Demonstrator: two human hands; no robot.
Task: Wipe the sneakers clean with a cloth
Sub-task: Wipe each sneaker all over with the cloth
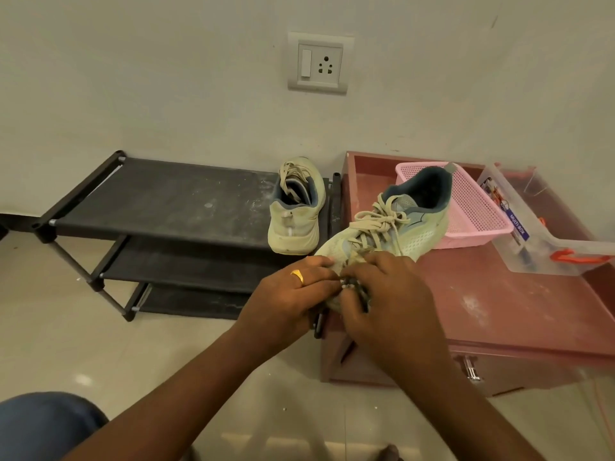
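Wall [166, 78], pale and bare apart from a switch-and-socket plate [317, 63], rises well beyond and above both hands. Below it, beyond and to the left of the left hand, stands a black three-tier shoe rack [166, 201]. A reddish cabinet [499, 294] lies under and to the right of the right hand. On its top, far to the right of the right hand, sits a clear plastic box [532, 234], with a pink basket [472, 207] beside it and nearer the hands. The second sneaker [296, 221] stands on the rack's top tier just beyond the left hand, heel toward the person, untouched. The held sneaker [399, 224] is lifted over the cabinet's near-left corner. Its long axis runs from the toe, which is in the hands, up and away to the right, and its heel ends in front of the basket. The left hand [293, 287] grips the toe from the left side with curled fingers. The right hand [392, 294] bends its fingers down over the toe from the right, bunched on a small dark thing [354, 289] between the hands. I take it to be the cloth, though too little of it shows to be sure. Both hands sit at the toe, so the rest of the upper lies beyond the right hand. That hand looks the nearer one to wipe along the shoe toward the heel while the left steadies it. A gold ring [297, 276] sits on a left finger.
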